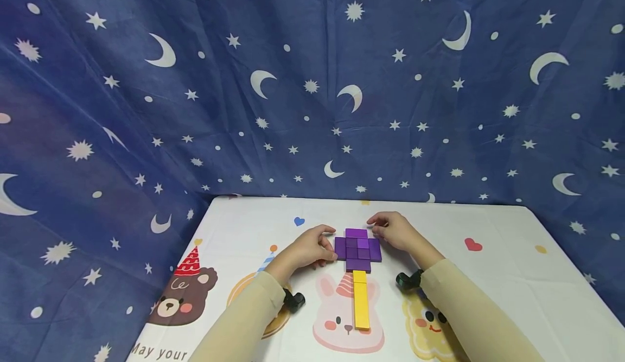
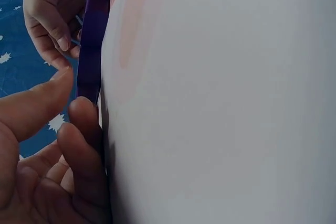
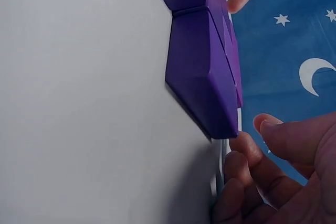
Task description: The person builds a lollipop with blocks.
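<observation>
Purple blocks lie together in a cross, with a small square of lighter and darker purple pieces [image 1: 357,248] at its middle. A column of yellow blocks [image 1: 361,302] runs from its near edge toward the person. My left hand [image 1: 308,248] is at the cross's left arm, its fingertips at or very near the left purple block [image 1: 340,248]. On the other side my right hand [image 1: 397,230] hovers by the right purple block [image 1: 375,250], fingers loosely bent around nothing. In the right wrist view, a gap shows between the thumb and the purple block [image 3: 194,72].
A white tablecloth [image 1: 493,291] with printed bear, rabbit and heart figures covers the table. Behind it hangs a blue curtain [image 1: 293,107] with moons and stars. Black wrist cameras [image 1: 294,300] are strapped at both sleeves.
</observation>
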`<control>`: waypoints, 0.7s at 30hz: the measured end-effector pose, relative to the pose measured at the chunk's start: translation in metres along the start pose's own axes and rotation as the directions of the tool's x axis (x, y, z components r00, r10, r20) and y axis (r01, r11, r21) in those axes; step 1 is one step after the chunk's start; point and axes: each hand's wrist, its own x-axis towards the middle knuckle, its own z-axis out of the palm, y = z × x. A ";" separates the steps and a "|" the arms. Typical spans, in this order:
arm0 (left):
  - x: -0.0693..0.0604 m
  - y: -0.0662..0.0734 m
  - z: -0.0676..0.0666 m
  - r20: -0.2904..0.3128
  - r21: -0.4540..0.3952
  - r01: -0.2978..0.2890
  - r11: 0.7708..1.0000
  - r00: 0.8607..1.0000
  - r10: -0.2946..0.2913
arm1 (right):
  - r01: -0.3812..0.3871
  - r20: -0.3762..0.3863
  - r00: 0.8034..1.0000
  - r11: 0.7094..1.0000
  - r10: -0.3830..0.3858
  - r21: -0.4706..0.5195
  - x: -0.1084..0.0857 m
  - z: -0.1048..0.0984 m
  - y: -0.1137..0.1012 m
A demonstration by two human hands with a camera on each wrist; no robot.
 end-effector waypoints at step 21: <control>-0.025 0.003 -0.020 -0.178 0.164 -0.068 0.984 0.979 0.097 | -0.005 -0.091 0.996 1.000 0.003 -0.017 -0.035 -0.015 0.011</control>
